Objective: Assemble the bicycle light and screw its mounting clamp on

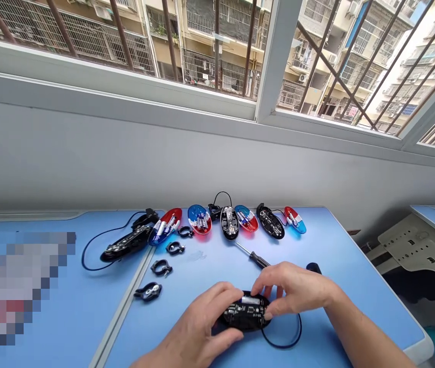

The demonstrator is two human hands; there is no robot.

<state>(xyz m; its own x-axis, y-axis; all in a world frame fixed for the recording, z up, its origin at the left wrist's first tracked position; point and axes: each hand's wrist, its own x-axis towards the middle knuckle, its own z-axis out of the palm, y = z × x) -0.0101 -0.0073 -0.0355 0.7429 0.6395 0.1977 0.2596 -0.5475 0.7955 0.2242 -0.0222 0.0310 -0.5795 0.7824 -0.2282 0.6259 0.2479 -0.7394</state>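
Observation:
A black oval housing (246, 319) with a circuit board inside lies low on the blue table, and a silver battery (250, 301) shows along its far side. My left hand (207, 319) grips the housing's left end, fingers over the far edge and thumb at the near edge. Around the right end curve the fingers and thumb of my right hand (288, 291), touching the housing by the battery. Whether the right fingertips pinch a small part cannot be made out. A black cable (297, 332) loops from the housing's right side.
A screwdriver (257, 259) lies beyond my right hand, near a black cylindrical part (313, 267). Several black ring clamps (161, 267) line the left. Along the wall are more open housings (271, 222) and red-and-blue covers (200, 220) holding batteries. A seam strip (125, 301) crosses the table.

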